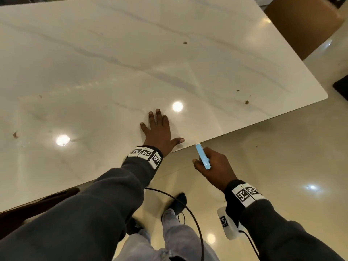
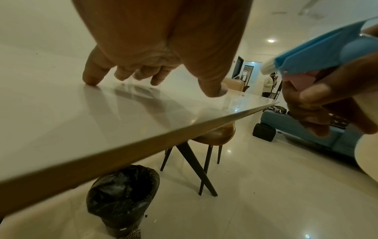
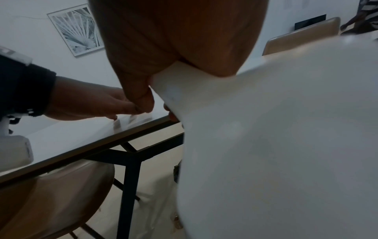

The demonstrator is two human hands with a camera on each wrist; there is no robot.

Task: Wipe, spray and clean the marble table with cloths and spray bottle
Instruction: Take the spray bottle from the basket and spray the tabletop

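Left hand [image 1: 159, 131] spread flat on the marble table [image 1: 94, 72], right hand [image 1: 214, 166] gripping the spray bottle [image 1: 202, 156]: spray aimed low may wet the fingers.

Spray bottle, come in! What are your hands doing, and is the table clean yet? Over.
Left hand flat on table. Right hand grips spray bottle beside the edge. Brown crumbs on top, no cloth in sight.

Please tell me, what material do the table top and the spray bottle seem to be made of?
The table top looks like polished marble or a marble-look slab: white with grey veins, and glossy enough to mirror the ceiling lights. The spray bottle seems plastic: a smooth blue head with a pink trigger, and a matte white body in the right wrist view.
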